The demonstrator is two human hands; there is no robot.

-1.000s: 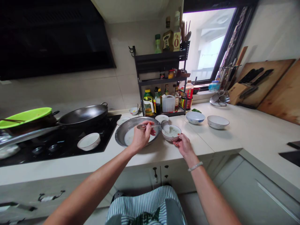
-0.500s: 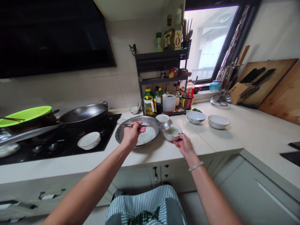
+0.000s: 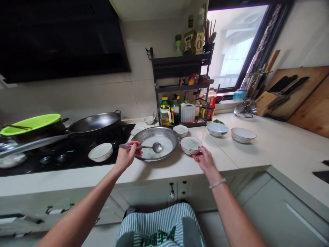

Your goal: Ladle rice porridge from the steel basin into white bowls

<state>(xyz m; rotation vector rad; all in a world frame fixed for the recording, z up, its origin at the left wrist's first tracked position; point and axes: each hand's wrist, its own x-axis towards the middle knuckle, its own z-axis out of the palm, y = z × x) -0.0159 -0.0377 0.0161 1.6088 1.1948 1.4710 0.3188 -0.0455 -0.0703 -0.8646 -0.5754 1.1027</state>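
My left hand (image 3: 128, 155) is closed around the handle of a metal ladle (image 3: 157, 147). The ladle's bowl hangs over a wide steel basin (image 3: 176, 139) holding a whitish, soupy liquid with green bits. To the basin's right, my right hand (image 3: 205, 159) grips the rim and side of a white bowl (image 3: 189, 151), which stands on the counter filled with the same pale liquid. Another filled bowl (image 3: 180, 130) sits just behind it, and one more bowl (image 3: 137, 130) is partly hidden behind the basin's left side.
A filled bowl (image 3: 100, 152) stands on the black stove (image 3: 74, 161), near a wok (image 3: 95, 122) and a lime-green colander (image 3: 32, 124). Two bowls, one blue-patterned (image 3: 217, 129) and one white (image 3: 243, 135), are to the right. Behind is a condiment rack (image 3: 180, 88); a knife block (image 3: 267, 102) stands at the right.
My left hand has moved the ladle leftward, from over the bowl at my right hand back over the basin. My right hand keeps its hold on the bowl. The view has shifted slightly.
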